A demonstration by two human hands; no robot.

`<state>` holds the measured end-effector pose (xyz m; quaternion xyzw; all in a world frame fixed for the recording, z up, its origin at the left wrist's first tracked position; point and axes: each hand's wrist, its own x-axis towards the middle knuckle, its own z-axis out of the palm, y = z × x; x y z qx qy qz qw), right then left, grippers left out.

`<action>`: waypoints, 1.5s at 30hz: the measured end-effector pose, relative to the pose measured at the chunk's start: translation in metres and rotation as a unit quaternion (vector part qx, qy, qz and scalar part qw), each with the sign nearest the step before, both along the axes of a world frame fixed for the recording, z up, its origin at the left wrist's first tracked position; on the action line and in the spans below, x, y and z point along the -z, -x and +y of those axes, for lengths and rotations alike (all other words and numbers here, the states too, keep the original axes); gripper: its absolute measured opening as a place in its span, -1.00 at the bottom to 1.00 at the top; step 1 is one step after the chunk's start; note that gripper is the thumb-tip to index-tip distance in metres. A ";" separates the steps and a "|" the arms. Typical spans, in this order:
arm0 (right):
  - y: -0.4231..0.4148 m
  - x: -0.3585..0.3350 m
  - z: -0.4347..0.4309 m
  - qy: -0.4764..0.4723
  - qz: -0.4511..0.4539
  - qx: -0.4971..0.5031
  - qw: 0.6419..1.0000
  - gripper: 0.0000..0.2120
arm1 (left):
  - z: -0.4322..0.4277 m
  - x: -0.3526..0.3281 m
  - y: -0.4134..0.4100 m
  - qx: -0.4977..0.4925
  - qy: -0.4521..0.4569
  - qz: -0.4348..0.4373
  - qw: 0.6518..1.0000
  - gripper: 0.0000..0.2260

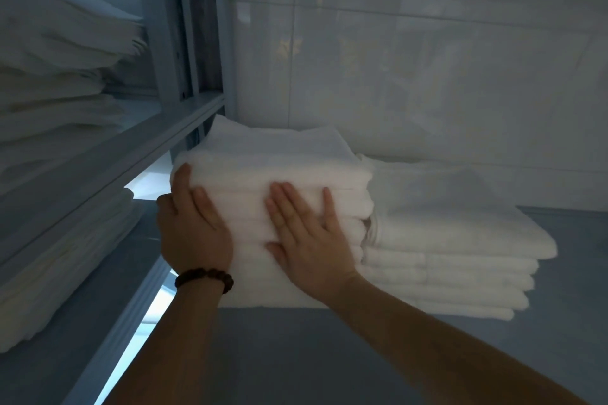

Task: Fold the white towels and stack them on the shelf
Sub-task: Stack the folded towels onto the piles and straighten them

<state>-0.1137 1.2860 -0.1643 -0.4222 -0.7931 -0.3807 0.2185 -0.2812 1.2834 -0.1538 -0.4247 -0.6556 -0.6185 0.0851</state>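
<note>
Both forearms are reaching in over the bare front strip of the grey shelf [296, 355], so plenty of room is sitting on the near side. Right grip [306, 240] is lying open, fingers spread and flat, pressing on the front face of the tall towel stack [296, 161]. Left grip [194, 223], with a bead bracelet [204, 278] on the wrist, is open too and hugging the stack's left front corner, thumb on the front, straight fingers going round the side.

Room is getting tight elsewhere: the rack rail [108, 154] is running just beside the left edge, the tiled wall [427, 59] is sitting close behind, and a lower stack [460, 256] is butting right up against the right side.

Towels are looking white and fluffy, folded edges lining up pretty evenly in front. More linens [49, 92] are piling up in the rack on the left.
</note>
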 end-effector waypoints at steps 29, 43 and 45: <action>0.015 -0.048 -0.008 0.079 0.167 0.078 0.980 -0.41 | 0.001 -0.021 0.003 0.084 -0.016 -0.156 0.984 -0.45; -0.043 -0.092 -0.022 0.478 0.769 -0.192 0.380 -0.41 | 0.008 -0.018 0.034 0.225 0.077 -0.348 0.907 -0.54; -0.043 -0.087 -0.033 0.492 0.751 -0.211 0.386 -0.41 | 0.007 -0.018 0.041 0.235 0.087 -0.377 0.892 -0.49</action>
